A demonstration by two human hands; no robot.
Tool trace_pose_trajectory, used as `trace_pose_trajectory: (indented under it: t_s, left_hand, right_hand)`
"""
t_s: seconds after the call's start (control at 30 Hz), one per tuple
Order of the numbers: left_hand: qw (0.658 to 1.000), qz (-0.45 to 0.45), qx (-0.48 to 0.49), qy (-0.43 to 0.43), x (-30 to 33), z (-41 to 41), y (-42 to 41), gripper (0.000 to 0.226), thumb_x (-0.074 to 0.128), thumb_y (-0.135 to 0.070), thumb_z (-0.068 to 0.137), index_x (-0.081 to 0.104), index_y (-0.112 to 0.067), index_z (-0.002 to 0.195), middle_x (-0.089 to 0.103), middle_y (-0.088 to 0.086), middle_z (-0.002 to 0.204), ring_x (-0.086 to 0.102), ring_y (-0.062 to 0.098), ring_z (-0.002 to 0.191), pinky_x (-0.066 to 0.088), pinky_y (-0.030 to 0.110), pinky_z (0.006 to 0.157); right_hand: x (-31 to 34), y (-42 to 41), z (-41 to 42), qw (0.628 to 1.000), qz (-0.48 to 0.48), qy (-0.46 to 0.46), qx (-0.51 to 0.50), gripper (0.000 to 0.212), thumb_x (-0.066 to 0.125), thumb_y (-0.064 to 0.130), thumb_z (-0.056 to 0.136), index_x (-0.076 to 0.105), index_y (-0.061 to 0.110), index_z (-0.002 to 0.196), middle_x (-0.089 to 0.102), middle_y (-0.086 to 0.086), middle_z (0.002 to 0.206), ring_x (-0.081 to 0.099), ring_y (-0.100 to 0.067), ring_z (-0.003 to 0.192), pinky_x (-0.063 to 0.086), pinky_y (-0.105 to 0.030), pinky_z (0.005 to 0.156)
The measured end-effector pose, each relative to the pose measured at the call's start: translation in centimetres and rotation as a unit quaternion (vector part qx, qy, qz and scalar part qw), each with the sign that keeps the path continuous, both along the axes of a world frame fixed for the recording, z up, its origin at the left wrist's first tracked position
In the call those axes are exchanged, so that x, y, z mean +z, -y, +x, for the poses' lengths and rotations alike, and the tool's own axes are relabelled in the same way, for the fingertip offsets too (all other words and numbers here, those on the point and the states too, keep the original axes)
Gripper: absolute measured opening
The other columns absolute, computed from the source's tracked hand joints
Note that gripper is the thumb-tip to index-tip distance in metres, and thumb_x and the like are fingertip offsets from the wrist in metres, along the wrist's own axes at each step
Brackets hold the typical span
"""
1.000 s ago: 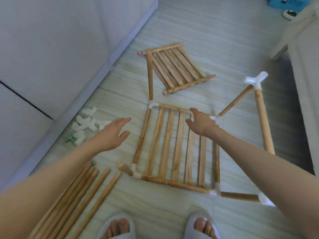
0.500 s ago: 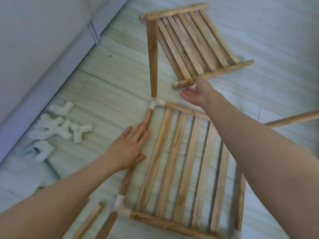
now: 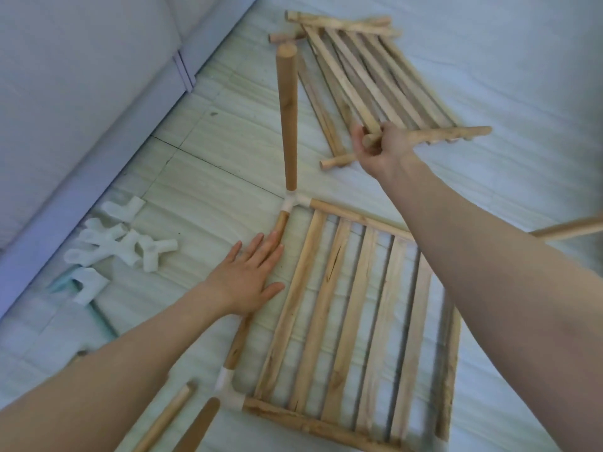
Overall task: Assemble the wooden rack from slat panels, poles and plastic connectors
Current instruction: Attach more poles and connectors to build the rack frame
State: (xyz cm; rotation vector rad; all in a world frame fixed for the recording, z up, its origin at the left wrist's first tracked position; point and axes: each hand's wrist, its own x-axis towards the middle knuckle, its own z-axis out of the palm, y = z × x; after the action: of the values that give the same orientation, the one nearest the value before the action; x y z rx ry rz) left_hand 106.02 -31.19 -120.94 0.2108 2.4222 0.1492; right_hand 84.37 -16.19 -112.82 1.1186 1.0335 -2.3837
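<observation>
right hand (image 3: 381,151) – now curled round the loose slat panel (image 3: 375,83) rail beyond the base frame (image 3: 352,321), no longer reaching | left hand (image 3: 248,275) – flat, fingers straight, pressing the frame's side pole | next tier ready to lift

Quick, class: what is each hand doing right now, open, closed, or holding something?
Left hand: open, fingers straight, lying flat on the frame's side pole.
Right hand: closed round the end rail of the loose slat panel.

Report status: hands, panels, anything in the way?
Left hand flat on frame pole. Right hand gripping loose panel's rail end. Upright pole stands between frame and loose panel; watch it when lifting.
</observation>
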Motion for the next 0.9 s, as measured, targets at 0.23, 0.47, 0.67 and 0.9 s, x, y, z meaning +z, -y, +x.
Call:
trace_pose_trajectory:
  t_s: [0.23, 0.47, 0.67, 0.9]
  left_hand:
    - [0.989, 0.102, 0.110, 0.000, 6.6, -0.3, 0.2, 0.054, 0.029, -0.040, 0.100, 0.024, -0.013, 0.147, 0.006, 0.003, 0.158, -0.008, 0.021, 0.145, 0.005, 0.034, 0.116]
    - [0.941, 0.238, 0.191, -0.147, 20.0, 3.0, -1.7, 0.036, 0.036, -0.032, 0.100, 0.058, -0.012, 0.121, 0.057, 0.006, 0.118, 0.051, 0.020, 0.113, 0.033, 0.023, 0.085]
    - [0.695, 0.570, 0.413, -0.150, 32.5, 9.0, -4.6, 0.053, 0.032, -0.041, 0.100, 0.037, -0.004, 0.138, 0.049, 0.014, 0.136, 0.052, 0.021, 0.119, 0.046, 0.035, 0.093]
    - [0.506, 0.707, 0.490, -0.065, 37.8, 14.0, -7.4, 0.049, 0.027, -0.034, 0.103, 0.037, -0.001, 0.137, 0.055, 0.016, 0.126, 0.055, 0.020, 0.109, 0.045, 0.034, 0.091]
  right_hand:
    - [8.6, -2.4, 5.1, 0.990, -0.100, -0.089, -0.034, 0.012, 0.042, 0.006, 0.098, 0.049, -0.003, 0.094, 0.057, -0.024, 0.094, 0.058, -0.029, 0.116, 0.054, -0.030, 0.081]
    - [22.4, -3.1, 15.0, 0.971, -0.164, -0.173, -0.029, 0.026, 0.045, 0.006, 0.096, 0.051, 0.000, 0.072, 0.059, -0.018, 0.067, 0.058, -0.023, 0.080, 0.047, -0.029, 0.098]
    - [28.3, -4.5, 28.7, 0.977, -0.089, -0.191, 0.027, 0.018, 0.044, 0.005, 0.097, 0.050, 0.003, 0.080, 0.055, -0.015, 0.079, 0.056, -0.018, 0.072, 0.049, -0.026, 0.071]
    - [29.3, -7.9, 39.1, 0.964, -0.002, -0.225, 0.138, 0.013, 0.039, 0.002, 0.097, 0.052, 0.004, 0.099, 0.061, -0.012, 0.093, 0.061, -0.017, 0.078, 0.040, -0.016, 0.054]
